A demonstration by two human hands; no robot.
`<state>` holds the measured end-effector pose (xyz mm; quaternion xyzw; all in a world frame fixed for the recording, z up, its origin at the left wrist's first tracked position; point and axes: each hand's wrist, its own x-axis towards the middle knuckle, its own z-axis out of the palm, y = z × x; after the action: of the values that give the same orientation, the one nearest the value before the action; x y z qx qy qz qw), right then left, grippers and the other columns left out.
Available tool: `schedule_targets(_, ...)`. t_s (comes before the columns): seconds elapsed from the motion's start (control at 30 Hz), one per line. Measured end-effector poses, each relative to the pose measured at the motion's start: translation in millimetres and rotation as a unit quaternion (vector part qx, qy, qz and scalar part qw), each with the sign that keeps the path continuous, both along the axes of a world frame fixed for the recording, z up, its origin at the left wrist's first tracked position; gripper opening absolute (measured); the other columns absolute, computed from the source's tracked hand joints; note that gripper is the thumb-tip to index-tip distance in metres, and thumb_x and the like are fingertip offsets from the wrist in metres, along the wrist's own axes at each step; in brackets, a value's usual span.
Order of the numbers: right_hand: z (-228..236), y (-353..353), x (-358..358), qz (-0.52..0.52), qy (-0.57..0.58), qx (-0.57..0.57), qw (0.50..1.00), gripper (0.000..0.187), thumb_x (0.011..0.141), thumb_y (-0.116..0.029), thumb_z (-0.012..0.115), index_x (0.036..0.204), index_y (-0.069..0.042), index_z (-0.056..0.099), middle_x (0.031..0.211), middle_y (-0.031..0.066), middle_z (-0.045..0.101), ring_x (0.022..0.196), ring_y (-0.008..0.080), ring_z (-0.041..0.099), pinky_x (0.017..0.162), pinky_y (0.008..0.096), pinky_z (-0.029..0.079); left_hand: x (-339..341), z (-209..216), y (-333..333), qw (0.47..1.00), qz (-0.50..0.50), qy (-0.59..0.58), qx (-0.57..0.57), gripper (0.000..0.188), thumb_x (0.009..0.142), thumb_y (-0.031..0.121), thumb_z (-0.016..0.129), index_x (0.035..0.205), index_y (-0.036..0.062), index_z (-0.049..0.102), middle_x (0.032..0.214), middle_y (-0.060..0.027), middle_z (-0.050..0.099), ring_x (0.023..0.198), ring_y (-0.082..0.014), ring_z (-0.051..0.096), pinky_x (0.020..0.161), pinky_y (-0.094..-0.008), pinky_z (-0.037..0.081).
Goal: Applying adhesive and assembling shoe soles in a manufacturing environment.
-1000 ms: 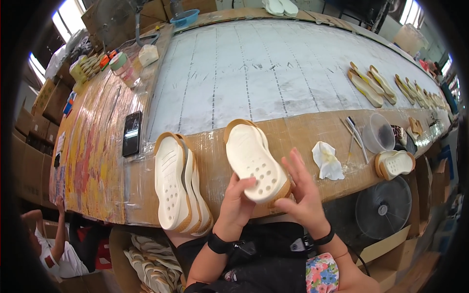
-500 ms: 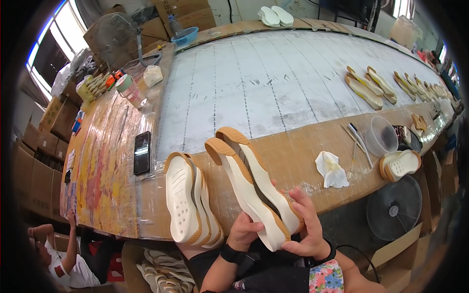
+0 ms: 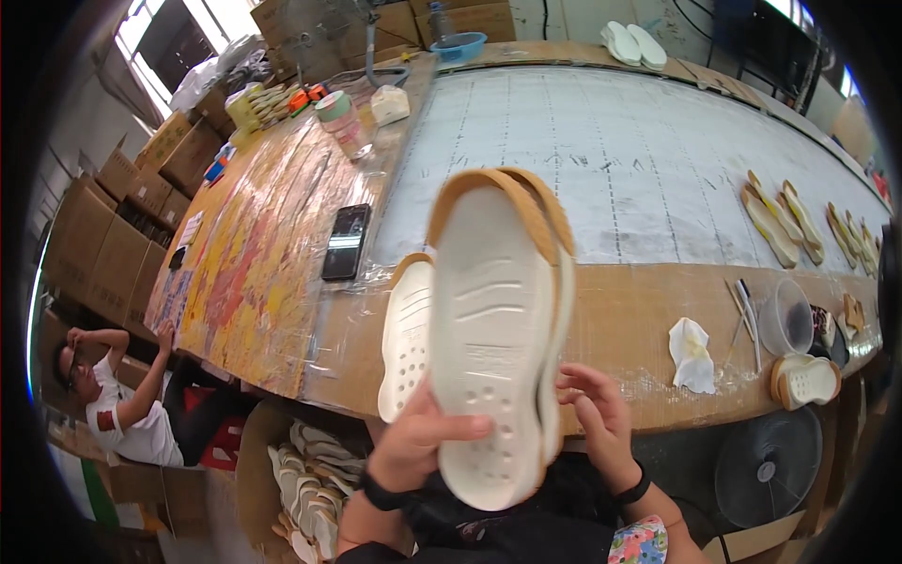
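In my left hand [image 3: 413, 440] are two cream shoe soles [image 3: 493, 310] with tan edging, one stacked against the other. Its thumb lies across the perforated end of the upper one, and the fingers are hidden behind. The flat inner face of that sole is turned up, showing curved grooves and small holes. My right hand [image 3: 599, 418] is beside the soles' right edge, open, its fingers loosely bent and holding nothing. Partly covered by the held pair, another cream sole [image 3: 406, 348] lies on the table's near edge.
A phone [image 3: 347, 242] lies left on the table. To the right are a crumpled cloth [image 3: 692, 355], a clear tub [image 3: 786, 318] and another sole pair [image 3: 806, 381]. Several soles fill a box [image 3: 256, 470] below left. A fan [image 3: 769, 468] stands below right; another person [image 3: 132, 404] sits left.
The held soles have turned from edge-on to face-up and stand more upright. My right hand has come off them, while the left keeps its grip. The whole view has shifted left.
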<state>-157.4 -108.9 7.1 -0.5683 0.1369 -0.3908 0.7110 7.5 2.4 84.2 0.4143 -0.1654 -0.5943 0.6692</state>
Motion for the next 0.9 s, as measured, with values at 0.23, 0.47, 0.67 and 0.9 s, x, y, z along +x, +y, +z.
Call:
schedule_targets(0.23,-57,23,85,0.214,0.191,0.001,0.958,0.042,0.088,-0.016,0.046,0.124,0.002,0.035,0.118,0.0159,0.045,0.11,0.021,0.045,0.089,0.0289,0.037,74,16,56,0.975,0.166,-0.063,0.132,0.036,0.084,0.019,0.051,0.111,-0.0042,0.046,0.092,-0.0117,0.061,0.074,-0.0176,0.063,0.066,-0.0288,0.051)
schedule_targets(0.47,-69,44,127,0.214,0.146,-0.123,0.958,0.05,0.088,-0.021,0.045,0.127,0.006,0.029,0.124,0.0227,0.039,0.117,0.0297,0.038,0.098,0.0313,0.028,117,-31,86,0.977,0.129,-0.053,0.159,0.035,0.086,0.019,0.051,0.111,-0.0056,0.047,0.101,-0.0135,0.059,0.084,-0.0183,0.062,0.072,-0.0283,0.05)
schedule_targets(0.67,-45,58,138,0.263,0.168,-0.085,0.946,0.058,0.084,-0.016,0.053,0.13,0.004,0.025,0.126,0.0215,0.037,0.116,0.0261,0.04,0.097,0.032,0.031,128,-72,136,0.976,0.16,0.129,0.076,0.034,0.085,0.023,0.053,0.108,-0.0029,0.052,0.097,-0.0123,0.061,0.081,-0.0172,0.062,0.072,-0.0287,0.05)
schedule_targets(0.9,-54,45,163,0.409,0.253,0.059,0.875,0.054,0.084,-0.011,0.049,0.13,0.005,0.026,0.127,0.0135,0.04,0.115,0.0198,0.04,0.097,0.03,0.03,110,-101,168,0.941,0.198,0.249,-0.115,0.032,0.087,0.019,0.048,0.11,-0.002,0.051,0.101,-0.0118,0.059,0.085,-0.0171,0.06,0.077,-0.0279,0.047)
